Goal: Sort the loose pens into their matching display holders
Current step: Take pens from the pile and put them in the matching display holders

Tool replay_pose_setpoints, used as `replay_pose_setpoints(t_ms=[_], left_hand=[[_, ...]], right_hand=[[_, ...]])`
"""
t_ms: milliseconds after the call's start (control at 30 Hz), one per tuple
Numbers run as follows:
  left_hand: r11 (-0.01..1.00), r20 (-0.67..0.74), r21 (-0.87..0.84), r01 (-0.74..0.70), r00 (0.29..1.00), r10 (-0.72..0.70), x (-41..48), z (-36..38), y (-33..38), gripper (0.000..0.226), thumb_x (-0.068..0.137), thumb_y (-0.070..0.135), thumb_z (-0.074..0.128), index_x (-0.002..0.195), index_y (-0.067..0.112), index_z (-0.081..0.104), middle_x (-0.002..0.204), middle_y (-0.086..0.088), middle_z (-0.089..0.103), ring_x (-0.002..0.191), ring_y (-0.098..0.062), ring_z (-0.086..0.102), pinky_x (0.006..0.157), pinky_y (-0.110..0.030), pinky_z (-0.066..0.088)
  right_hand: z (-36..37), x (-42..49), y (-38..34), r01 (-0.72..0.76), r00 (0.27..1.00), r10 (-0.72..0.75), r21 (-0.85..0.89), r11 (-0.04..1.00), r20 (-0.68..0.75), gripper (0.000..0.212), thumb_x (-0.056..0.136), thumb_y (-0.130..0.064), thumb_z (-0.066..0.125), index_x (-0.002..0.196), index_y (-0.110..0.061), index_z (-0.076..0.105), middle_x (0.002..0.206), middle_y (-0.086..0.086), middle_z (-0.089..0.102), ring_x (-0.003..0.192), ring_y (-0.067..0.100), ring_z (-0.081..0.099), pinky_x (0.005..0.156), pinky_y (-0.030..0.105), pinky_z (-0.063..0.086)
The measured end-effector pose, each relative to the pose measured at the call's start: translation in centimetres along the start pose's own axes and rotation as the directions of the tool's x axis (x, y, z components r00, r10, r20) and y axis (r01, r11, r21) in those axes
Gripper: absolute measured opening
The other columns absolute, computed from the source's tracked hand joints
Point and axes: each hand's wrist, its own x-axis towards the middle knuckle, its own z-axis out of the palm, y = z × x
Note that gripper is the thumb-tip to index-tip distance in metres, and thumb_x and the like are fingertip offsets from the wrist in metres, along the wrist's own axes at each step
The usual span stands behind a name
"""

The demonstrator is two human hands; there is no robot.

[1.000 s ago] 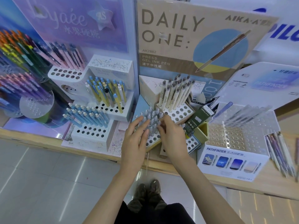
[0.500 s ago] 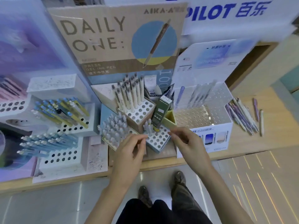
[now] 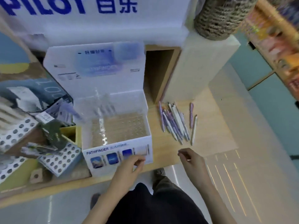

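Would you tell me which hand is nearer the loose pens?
Right: the right hand is just below the loose pens; the left hand is by the Pathfinder box.

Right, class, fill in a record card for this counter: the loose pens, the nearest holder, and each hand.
Loose pens: heap lying flat on the wooden counter, two slightly apart on its right
Holder: PATHFINDER box, left of the pens, few pens in it
Left hand: in front of the box, holding nothing visible
Right hand: near the pens, loosely curled, holding nothing visible
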Motion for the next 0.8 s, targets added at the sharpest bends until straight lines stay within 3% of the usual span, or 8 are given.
replay_pose_setpoints(t_ms=[133,267,367,433,533,633,733,800], left_hand=[[0.997,-0.015,-0.035,0.070,0.997,-0.070,2.3,6.4,3.2,0.017,0.096,0.019,0.052,0.109,0.022,0.064,0.105,0.010,0.062,0.094,0.002,0.055,0.079,-0.005,0.039],[0.978,-0.056,-0.183,0.105,0.992,-0.117,6.6,9.2,6.2,0.026,0.094,0.015,0.055,0.116,0.029,0.055,0.118,0.012,0.055,0.105,0.005,0.051,0.086,-0.001,0.037],[0.964,-0.170,-0.220,0.147,0.968,-0.187,11.0,9.7,7.7,0.036,0.093,0.017,0.058,0.128,0.016,0.049,0.125,0.004,0.048,0.110,-0.005,0.049,0.084,-0.003,0.036],[0.964,-0.268,-0.197,0.178,0.936,-0.228,13.3,9.9,8.4,0.037,0.093,0.021,0.059,0.127,0.012,0.048,0.118,0.006,0.049,0.109,-0.009,0.049,0.087,-0.012,0.038],[0.962,-0.386,-0.133,0.239,0.882,-0.273,15.3,9.9,8.3,0.030,0.094,0.016,0.057,0.122,0.007,0.049,0.107,0.001,0.052,0.098,-0.016,0.051,0.078,-0.015,0.039],[0.944,-0.404,-0.083,0.321,0.855,-0.326,16.7,9.8,7.5,0.035,0.094,0.015,0.055,0.124,-0.002,0.048,0.106,-0.010,0.051,0.098,-0.021,0.051,0.087,-0.032,0.043],[0.933,-0.379,-0.106,0.344,0.853,-0.358,17.9,9.5,7.1,0.033,0.094,0.017,0.057,0.121,0.001,0.052,0.109,-0.010,0.058,0.102,-0.024,0.055,0.087,-0.030,0.043],[0.941,-0.364,-0.091,0.326,0.869,-0.337,18.7,9.4,7.0,0.023,0.093,0.017,0.057,0.111,0.003,0.058,0.103,-0.008,0.063,0.094,-0.024,0.060,0.081,-0.032,0.046]], right_hand=[[-3.5,3.9,2.8,-0.039,0.999,0.037,0.086,0.996,0.025,0.012,0.095,-0.015,0.056,0.094,-0.019,0.067,0.086,-0.009,0.068,0.084,0.005,0.063,0.067,0.010,0.045],[-5.6,9.1,3.2,-0.125,0.974,0.151,0.154,0.980,-0.170,0.016,0.096,-0.024,0.055,0.105,-0.014,0.063,0.090,-0.010,0.064,0.078,0.003,0.059,0.065,0.018,0.042],[-6.3,13.5,4.2,-0.300,0.948,0.282,-0.123,0.946,-0.144,0.023,0.094,-0.028,0.054,0.101,-0.008,0.061,0.097,0.006,0.056,0.080,0.021,0.051,0.066,0.029,0.037],[-5.9,14.9,4.7,-0.306,0.949,0.312,-0.327,0.894,-0.034,0.025,0.092,-0.031,0.054,0.084,-0.007,0.057,0.095,0.009,0.051,0.085,0.028,0.052,0.065,0.029,0.037],[-5.0,15.6,5.6,-0.267,0.951,0.305,-0.386,0.883,0.040,0.025,0.089,-0.025,0.052,0.070,-0.009,0.050,0.088,0.008,0.049,0.079,0.028,0.051,0.057,0.026,0.033],[-5.4,16.0,6.0,-0.298,0.951,0.309,-0.249,0.922,0.007,0.023,0.088,-0.020,0.051,0.068,-0.011,0.043,0.076,0.006,0.047,0.060,0.022,0.043,0.046,0.025,0.024],[-6.4,17.1,5.6,-0.275,0.961,0.275,0.028,0.961,-0.028,0.017,0.093,-0.008,0.044,0.076,-0.010,0.042,0.071,0.007,0.050,0.055,0.017,0.044,0.045,0.027,0.030],[-6.8,18.4,4.8,-0.245,0.968,0.246,0.043,0.969,-0.038,0.019,0.096,-0.005,0.039,0.077,-0.011,0.042,0.073,0.005,0.047,0.057,0.017,0.042,0.048,0.027,0.031]])
